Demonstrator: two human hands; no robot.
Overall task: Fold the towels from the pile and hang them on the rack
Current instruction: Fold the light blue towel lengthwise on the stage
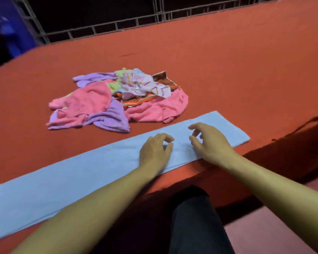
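While both hands [182,143] rest on it, the light-blue towel [66,182] lies flat.

Red table [228,61] bears a blue towel [72,180] and towel pile [117,99]

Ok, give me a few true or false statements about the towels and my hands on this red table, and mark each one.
1. The long light blue towel lies flat along the near edge of the red-covered table. True.
2. The left hand and the right hand are over the blue towel. True.
3. The crumpled pile of pink and purple towels sits on top of the blue towel. False: it lies beyond it.
4. The right hand grips a pink towel. False: it holds nothing.
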